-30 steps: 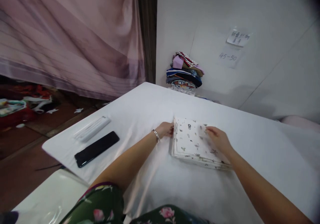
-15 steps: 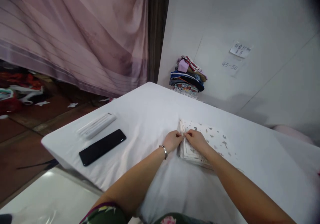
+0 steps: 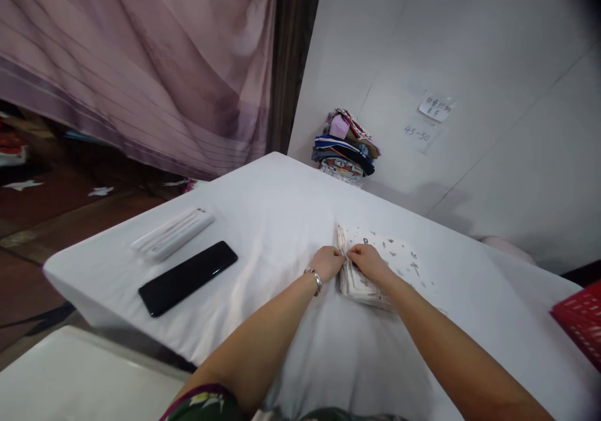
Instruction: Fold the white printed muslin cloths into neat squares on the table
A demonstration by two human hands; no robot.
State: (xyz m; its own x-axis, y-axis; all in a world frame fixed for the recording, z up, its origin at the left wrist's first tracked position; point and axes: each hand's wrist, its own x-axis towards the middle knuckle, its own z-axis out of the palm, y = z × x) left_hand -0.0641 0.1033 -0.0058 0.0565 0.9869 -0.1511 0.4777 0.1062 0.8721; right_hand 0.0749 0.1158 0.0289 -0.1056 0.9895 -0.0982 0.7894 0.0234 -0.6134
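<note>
A folded white cloth (image 3: 399, 261) with small dark prints lies on the white-covered table (image 3: 282, 221). Both hands meet at its left edge. My left hand (image 3: 327, 262), with a bracelet at the wrist, has its fingers curled against that edge. My right hand (image 3: 369, 261) rests on top of the cloth with its fingers pinched at the same edge, touching the left hand's fingers.
A black phone (image 3: 188, 277) and a white remote (image 3: 173, 233) lie on the table's left part. A stack of folded coloured clothes (image 3: 346, 147) sits at the far corner against the wall. A red basket (image 3: 580, 321) shows at the right edge. A pink curtain (image 3: 141, 64) hangs behind.
My right hand slid from the cloth's middle to its left edge and met the left hand there. The view shifted, bringing the red basket into sight.
</note>
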